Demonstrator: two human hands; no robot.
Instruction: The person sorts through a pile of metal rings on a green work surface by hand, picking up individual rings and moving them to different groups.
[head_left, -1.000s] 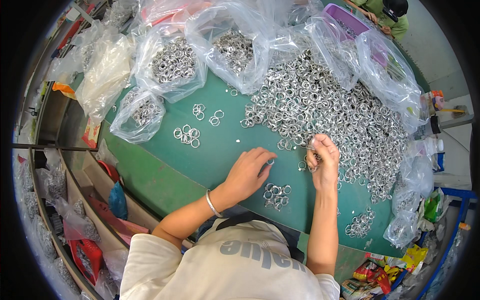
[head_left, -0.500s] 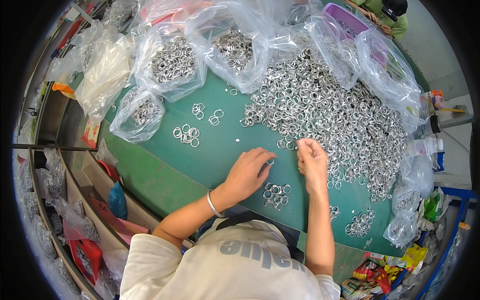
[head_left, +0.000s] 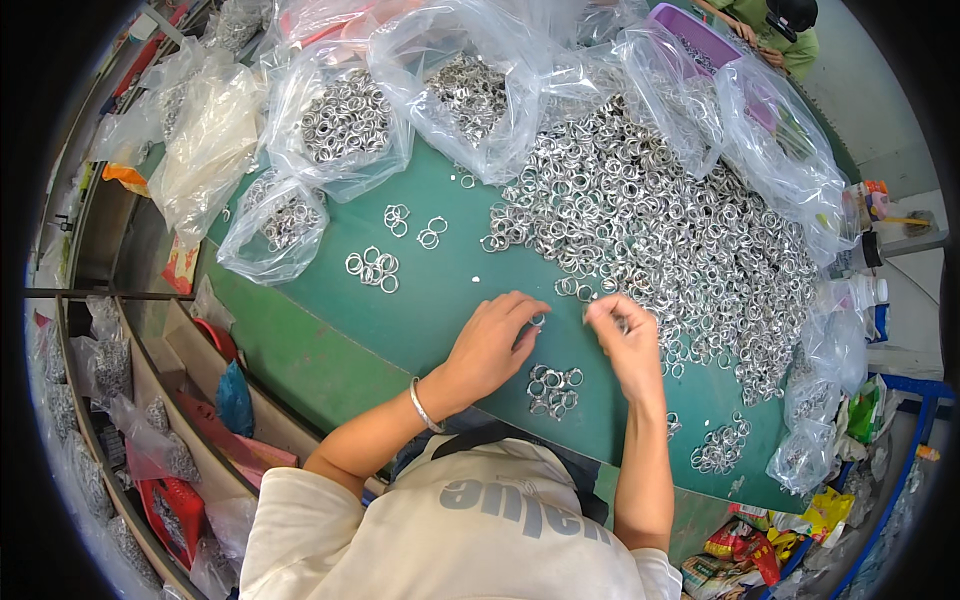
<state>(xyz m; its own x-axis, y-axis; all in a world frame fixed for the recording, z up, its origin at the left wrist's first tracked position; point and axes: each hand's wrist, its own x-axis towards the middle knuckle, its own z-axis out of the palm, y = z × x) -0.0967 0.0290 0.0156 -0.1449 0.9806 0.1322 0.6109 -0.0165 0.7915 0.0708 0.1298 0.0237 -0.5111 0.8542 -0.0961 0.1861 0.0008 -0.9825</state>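
Note:
My left hand (head_left: 488, 345) is curled over the green table, its fingertips closed on a small silver metal ring (head_left: 538, 320). To its right, my right hand (head_left: 628, 348) is pinched at the lower left edge of a big pile of silver rings (head_left: 660, 210). Something small and silver shows among its fingers, probably a ring, but blur hides its shape. Between my forearms lies a small cluster of rings (head_left: 554, 391). Another cluster (head_left: 720, 447) sits right of my right forearm. Beyond my left hand are small groups of rings (head_left: 373, 268).
Clear plastic bags of rings (head_left: 345, 118) line the table's far side, with a purple bin (head_left: 690, 40) behind the pile. Shelving with bagged parts (head_left: 180, 400) stands at left. Colourful packets (head_left: 745, 550) lie lower right. A person in green (head_left: 790, 45) works at the far right.
My right hand has drawn slightly down and toward me from the pile's edge, its fingers turning toward my left hand. My left hand has barely moved, keeping the ring at its fingertips.

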